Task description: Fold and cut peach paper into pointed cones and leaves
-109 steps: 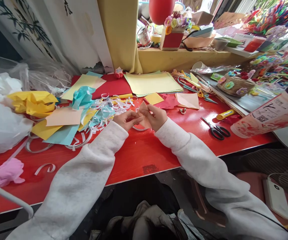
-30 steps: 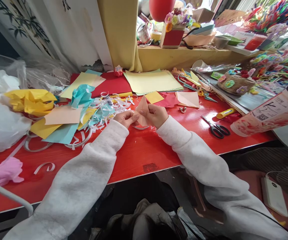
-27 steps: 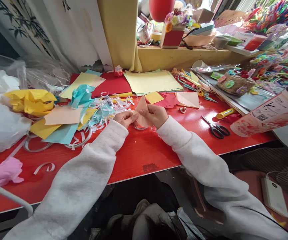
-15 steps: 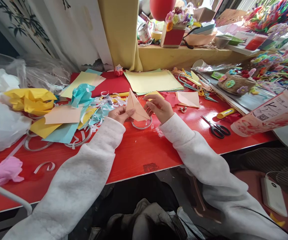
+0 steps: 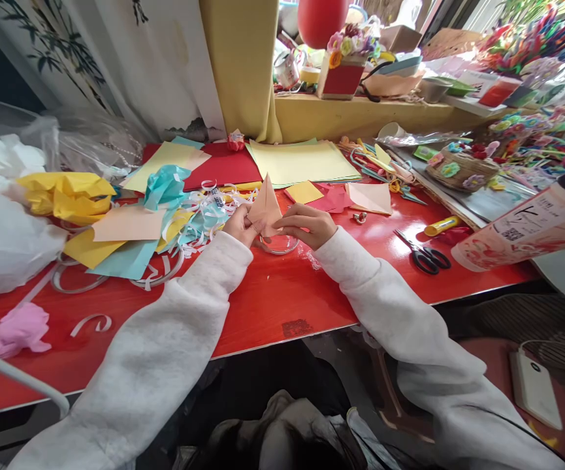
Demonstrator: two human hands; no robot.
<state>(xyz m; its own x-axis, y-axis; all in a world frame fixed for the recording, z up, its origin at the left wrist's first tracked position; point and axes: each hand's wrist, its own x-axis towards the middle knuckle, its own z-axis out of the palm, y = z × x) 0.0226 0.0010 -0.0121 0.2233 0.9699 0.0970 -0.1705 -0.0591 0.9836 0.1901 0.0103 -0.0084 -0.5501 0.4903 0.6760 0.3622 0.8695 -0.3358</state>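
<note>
A peach sheet of folded paper [image 5: 265,203], with a pointed top and visible creases, is held up between my hands above the red table. My left hand [image 5: 241,225] grips its lower left part, thumb in front. On the other side, the fingers of my right hand [image 5: 309,225] pinch the paper's lower right edge. A silvery ring [image 5: 282,247] lies on the table just beneath the paper, partly hidden by it and my fingers. Behind my right hand are a small yellow paper square [image 5: 304,192] and pink-red folded paper [image 5: 332,198].
Black-handled scissors [image 5: 424,254], a yellow tube [image 5: 441,226] and a tilted printed cup [image 5: 507,225] lie to the right. Paper scraps, curled strips and yellow crumpled paper [image 5: 66,196] crowd the left. A pale yellow paper stack [image 5: 304,161] lies behind.
My right hand has come left and down and now pinches the paper's right edge. The paper's lower right corner has been folded inward, making it narrower.
</note>
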